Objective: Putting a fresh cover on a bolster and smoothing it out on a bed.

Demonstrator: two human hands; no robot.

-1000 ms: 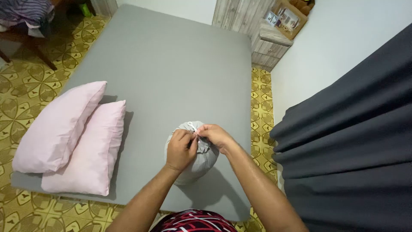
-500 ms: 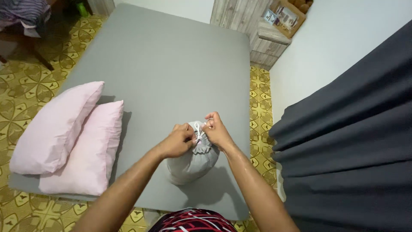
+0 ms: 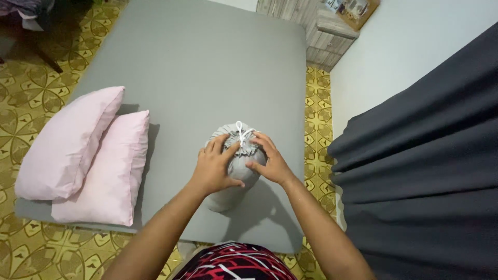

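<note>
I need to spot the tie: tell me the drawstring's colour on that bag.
White, knotted atop the grey bag; the drawstring shows in the head view.

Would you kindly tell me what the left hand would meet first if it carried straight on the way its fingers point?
The left hand already rests on the grey bag; further on, probably its white drawstring.
</note>
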